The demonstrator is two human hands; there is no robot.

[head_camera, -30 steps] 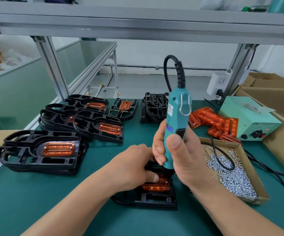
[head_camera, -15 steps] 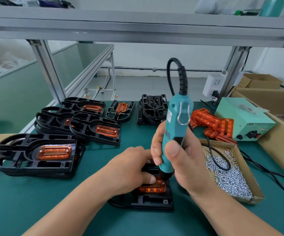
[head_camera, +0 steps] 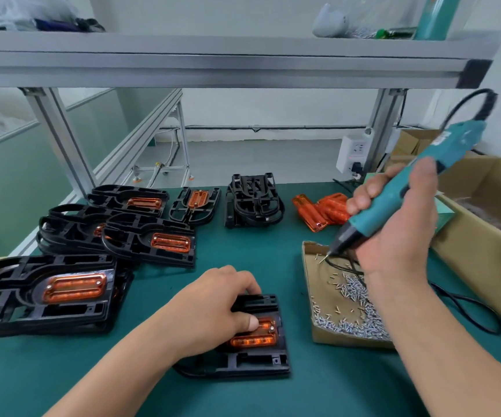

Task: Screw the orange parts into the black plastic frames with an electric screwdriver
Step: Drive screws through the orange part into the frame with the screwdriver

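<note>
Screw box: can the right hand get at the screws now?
Likely yes. The right hand grips the screwdriver, tip just over the open screw box; only its black cord crosses the screws.

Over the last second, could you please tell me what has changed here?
The right hand has swung the electric screwdriver off the orange part, rightward, tilting it; its tip is now over the screw box. The left hand still holds the orange part on the black frame.

Lower centre: frame (head_camera: 255, 361) on the table (head_camera: 243, 260). Just right of it, screw box (head_camera: 310, 266); screwdriver (head_camera: 375, 213) tip over the box's far end. At left, finished frames (head_camera: 8, 302). Upper centre, frame stack (head_camera: 253, 203), with loose parts (head_camera: 318, 210) right of it.
</note>
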